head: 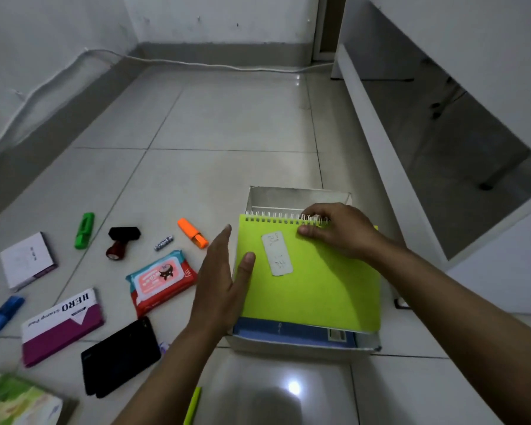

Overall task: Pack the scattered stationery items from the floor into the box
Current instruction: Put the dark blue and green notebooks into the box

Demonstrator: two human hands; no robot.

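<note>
A lime-green spiral notebook [316, 280] lies over the open white box [288, 196], on top of a blue book [288, 331] inside it. My right hand [337, 230] grips the notebook's spiral edge at the far right corner. My left hand [224, 277] is flat and open against the notebook's left edge, thumb on the cover. Left of the box, on the floor, are an orange highlighter [193, 233], a green highlighter [84, 230], a black stamp [121, 240], a small battery [163, 242], a wet-wipes pack [161, 280], a purple stamp-pad box [62, 326] and a black wallet [120, 357].
A white notepad [26, 260] and a blue marker [0, 317] lie at the far left. A green patterned pack [16, 400] sits at the bottom left, and a lime pen [193, 406] near my left forearm. White furniture [380, 142] runs along the right; a white cable [196, 64] follows the wall.
</note>
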